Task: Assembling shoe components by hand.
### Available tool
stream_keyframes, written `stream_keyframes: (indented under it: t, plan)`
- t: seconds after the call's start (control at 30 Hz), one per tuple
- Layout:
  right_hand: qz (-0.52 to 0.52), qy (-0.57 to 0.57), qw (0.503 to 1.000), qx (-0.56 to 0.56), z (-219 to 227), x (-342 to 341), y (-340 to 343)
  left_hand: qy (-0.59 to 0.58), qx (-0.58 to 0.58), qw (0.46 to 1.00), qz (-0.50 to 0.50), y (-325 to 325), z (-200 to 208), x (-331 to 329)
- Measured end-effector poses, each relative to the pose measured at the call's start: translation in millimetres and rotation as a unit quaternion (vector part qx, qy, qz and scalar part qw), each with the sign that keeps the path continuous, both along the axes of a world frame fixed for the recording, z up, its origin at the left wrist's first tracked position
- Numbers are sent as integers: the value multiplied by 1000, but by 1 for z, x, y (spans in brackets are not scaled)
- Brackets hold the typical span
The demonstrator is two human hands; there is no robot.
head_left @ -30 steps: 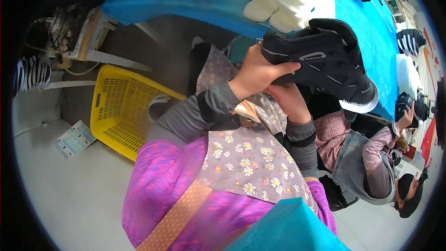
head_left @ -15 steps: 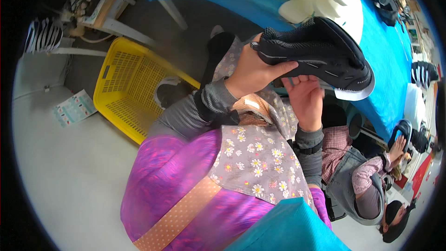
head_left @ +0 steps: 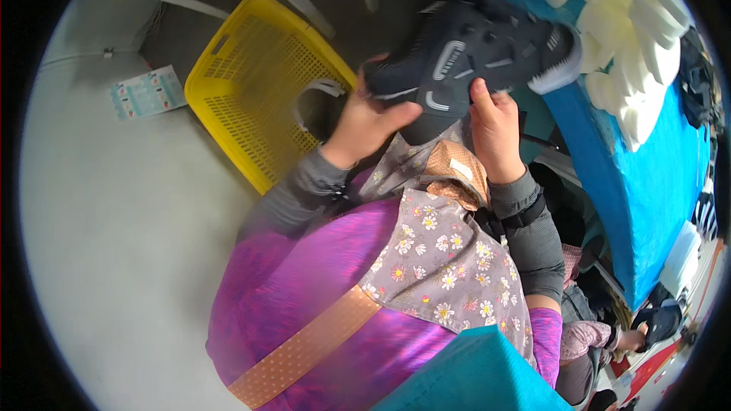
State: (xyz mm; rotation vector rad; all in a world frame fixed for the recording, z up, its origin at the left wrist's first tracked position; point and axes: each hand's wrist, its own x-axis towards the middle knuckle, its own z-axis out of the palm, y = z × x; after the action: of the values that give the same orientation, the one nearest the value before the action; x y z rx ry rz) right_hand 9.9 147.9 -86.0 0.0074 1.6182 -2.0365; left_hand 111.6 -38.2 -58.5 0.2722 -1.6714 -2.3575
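A black shoe upper (head_left: 487, 53) with pale stripes and a white edge at one end is held up between my two hands. My left hand (head_left: 365, 125) grips its left end, thumb on the near face and the other fingers mostly hidden behind. At its lower right edge, my right hand (head_left: 496, 133) holds on with the thumb raised along the near face and the fingers curled. The upper is tilted, its white-edged end pointing right. Motion blurs part of it.
Below and left stands a yellow plastic basket (head_left: 228, 118) holding a dark and white piece (head_left: 316, 110). White foam-like pieces (head_left: 624, 38) are heaped on the blue-covered table (head_left: 647, 190). A printed sheet (head_left: 148, 93) lies on the floor. Another person's hand (head_left: 630, 339) shows at lower right.
The shoe upper has turned, showing a different face. My right hand, formerly open beneath it, now grips its edge. My left hand has moved left and down, and the view has shifted.
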Motion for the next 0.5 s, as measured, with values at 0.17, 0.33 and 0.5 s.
stream_keyframes:
  t: [0.17,0.33,0.5]
  plan:
    - [209,6,969,134,13,-4,-42,-157,-145,976,50,-56,-7,44]
    - [296,4,954,44,8,-2,-37,-235,-253,921,183,-120,-40,79]
    - [301,-20,947,114,9,-16,5,-333,-375,793,346,-144,-182,134]
